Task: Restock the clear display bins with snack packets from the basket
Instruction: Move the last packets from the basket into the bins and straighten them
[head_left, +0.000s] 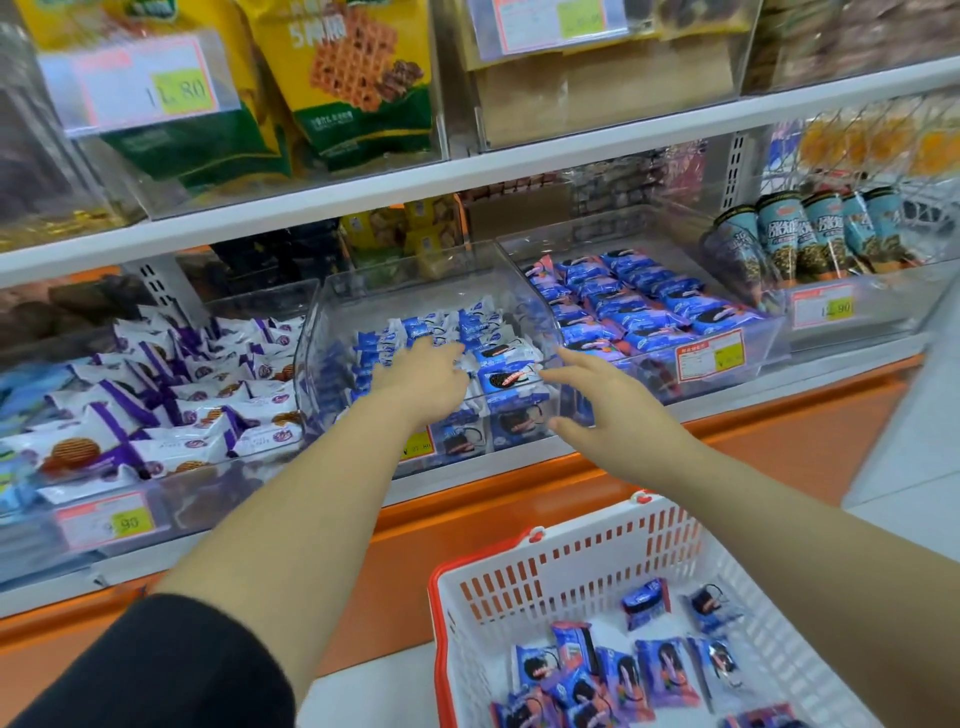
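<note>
Head view: left grip (421, 374) open, flat on blue packets (506, 376) inside clear bin (332, 291), bare room beyond; right grip (597, 395) open, empty, at front-right rim; below, one basket (571, 551), roughly ten snack packets (667, 670)

White plastic basket w/ orange rim (571, 561) sits low on the R, in front of the shelves. Small blue snack packets (665, 670) lie in it. Behind & above, bins in a row: clear plastic middle bin (332, 312) holds blue-and-white packets (431, 330). White-and-purple packets (171, 384) are in the bin just L, blue wrapped packets (639, 306) in the bin just R. Left hand (421, 374) rests on the middle bin's packets. Right hand (597, 395) is near that bin's front R corner.
</note>
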